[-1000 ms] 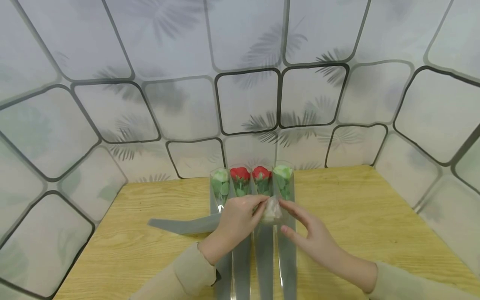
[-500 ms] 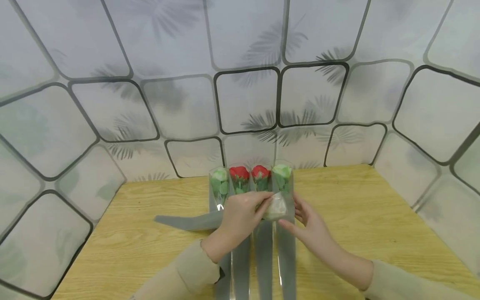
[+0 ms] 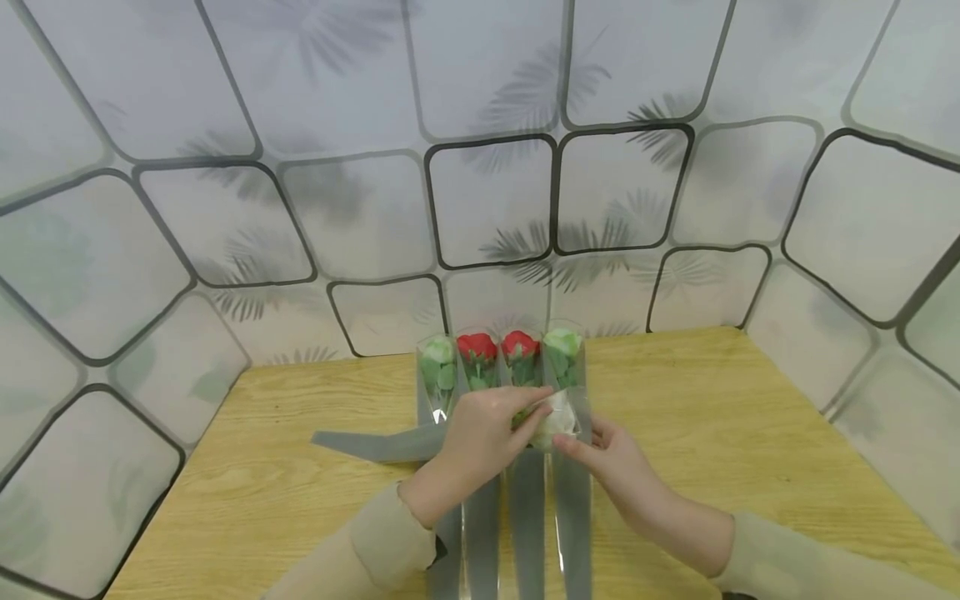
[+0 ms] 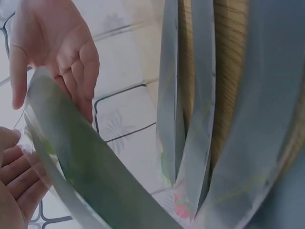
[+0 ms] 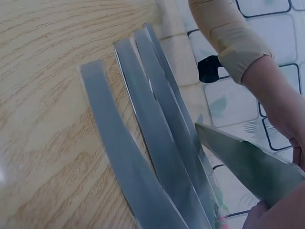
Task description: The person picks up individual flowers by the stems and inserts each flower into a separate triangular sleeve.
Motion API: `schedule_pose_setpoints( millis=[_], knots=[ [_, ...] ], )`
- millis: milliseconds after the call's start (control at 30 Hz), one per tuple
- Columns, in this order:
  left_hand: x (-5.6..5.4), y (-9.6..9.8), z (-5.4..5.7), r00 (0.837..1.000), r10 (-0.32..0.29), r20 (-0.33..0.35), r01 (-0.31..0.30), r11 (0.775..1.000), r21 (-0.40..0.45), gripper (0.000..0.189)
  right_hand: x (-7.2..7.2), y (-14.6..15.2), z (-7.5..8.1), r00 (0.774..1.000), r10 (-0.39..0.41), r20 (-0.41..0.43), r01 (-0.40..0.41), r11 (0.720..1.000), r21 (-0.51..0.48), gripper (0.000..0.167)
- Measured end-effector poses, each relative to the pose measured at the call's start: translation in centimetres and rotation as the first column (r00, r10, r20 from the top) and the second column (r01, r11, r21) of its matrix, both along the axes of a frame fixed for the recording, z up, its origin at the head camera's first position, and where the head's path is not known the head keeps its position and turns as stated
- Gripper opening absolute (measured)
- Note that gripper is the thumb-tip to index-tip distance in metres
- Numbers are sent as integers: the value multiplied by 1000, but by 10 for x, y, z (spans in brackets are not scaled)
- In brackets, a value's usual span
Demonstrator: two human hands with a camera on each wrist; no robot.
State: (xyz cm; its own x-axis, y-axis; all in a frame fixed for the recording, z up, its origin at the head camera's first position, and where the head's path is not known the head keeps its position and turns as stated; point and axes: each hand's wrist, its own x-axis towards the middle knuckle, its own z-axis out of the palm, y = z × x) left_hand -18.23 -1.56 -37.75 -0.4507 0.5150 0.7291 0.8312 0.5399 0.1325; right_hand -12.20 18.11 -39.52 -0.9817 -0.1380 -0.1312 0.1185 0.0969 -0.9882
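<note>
Held crosswise above the table is a white flower (image 3: 558, 419) in a clear-fronted grey flower sleeve (image 3: 360, 444), its narrow tail pointing left. My left hand (image 3: 483, 433) pinches the sleeve close to the flower head. Around the sleeve's wide end, my right hand (image 3: 626, 471) has its thumb in front and its fingers behind. From the left wrist, the sleeve's grey back (image 4: 90, 138) runs between my left fingers (image 4: 24, 181) and my right hand (image 4: 57, 43). The right wrist view shows the tapering sleeve (image 5: 243, 157) beside my right thumb and fingers, partly cut off.
Several wrapped flowers lie side by side under my hands: a pale green one (image 3: 437, 358) on the left, red ones (image 3: 477, 348) in the middle, another pale green one (image 3: 562, 346) on the right. The wooden table (image 3: 712, 417) meets a patterned wall covering (image 3: 495, 208).
My right hand has closed in on the sleeve's wide end, thumb now against it. The flower has shifted slightly right and its clear wrap has opened out. My left hand keeps its pinch.
</note>
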Motion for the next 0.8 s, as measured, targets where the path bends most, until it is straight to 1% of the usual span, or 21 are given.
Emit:
schedule_pose_setpoints(
  millis=[133, 200, 233, 267, 300, 333, 367, 400, 433, 467, 567, 633, 733, 767, 800],
  knots=[
    [-4, -6, -3, 999, -36, 35, 37, 999, -10, 25, 0, 0, -1, 1000, 11, -9, -11, 1000, -19, 62],
    [-8, -11, -5, 996, -38, 77, 40, 999, -31, 30, 0, 0, -2, 1000, 4, -2, -4, 1000, -21, 61],
    [-9, -14, -5, 992, -37, 119, 42, 998, -41, 33, 0, 0, -2, 1000, -1, 3, 1, 1000, -20, 60],
    [-11, -17, -5, 984, -37, 176, 47, 998, -52, 37, 0, 0, -3, 1000, -6, 11, 6, 1000, -20, 60],
    [-13, -21, -5, 970, -37, 240, 53, 997, -63, 40, 0, 0, -3, 1000, -15, 19, 15, 1000, -20, 61],
    [-15, -24, -5, 950, -34, 309, 60, 995, -76, 44, 0, 0, -3, 999, -19, 26, 20, 1000, -20, 61],
    [-17, -28, -6, 923, -30, 385, 68, 994, -86, 47, -1, 1, -4, 999, -26, 33, 26, 999, -19, 61],
    [-19, -31, -6, 891, -29, 453, 78, 993, -90, 50, -1, 1, -4, 999, -30, 38, 31, 999, -20, 62],
    [-21, -35, -6, 855, -31, 517, 92, 992, -92, 52, -2, 1, -5, 998, -36, 42, 37, 999, -21, 62],
    [-24, -39, -7, 824, -34, 565, 108, 989, -98, 54, -2, 1, -5, 998, -44, 45, 45, 999, -20, 62],
    [-30, -50, -11, 755, -43, 654, 156, 981, -116, 56, -4, 2, -8, 997, -57, 47, 58, 998, -15, 61],
    [-34, -57, -14, 721, -49, 691, 188, 974, -127, 57, -5, 3, -10, 997, -61, 49, 62, 998, -21, 60],
    [-38, -69, -18, 680, -33, 732, 226, 960, -166, 57, -6, 6, -14, 997, -51, 52, 53, 997, -47, 59],
    [-39, -73, -20, 668, -21, 744, 235, 955, -183, 57, -6, 8, -14, 997, -46, 58, 49, 997, -62, 60],
    [-40, -76, -21, 662, -10, 750, 246, 948, -204, 57, -6, 9, -15, 996, -48, 70, 53, 995, -80, 60]
  ],
)
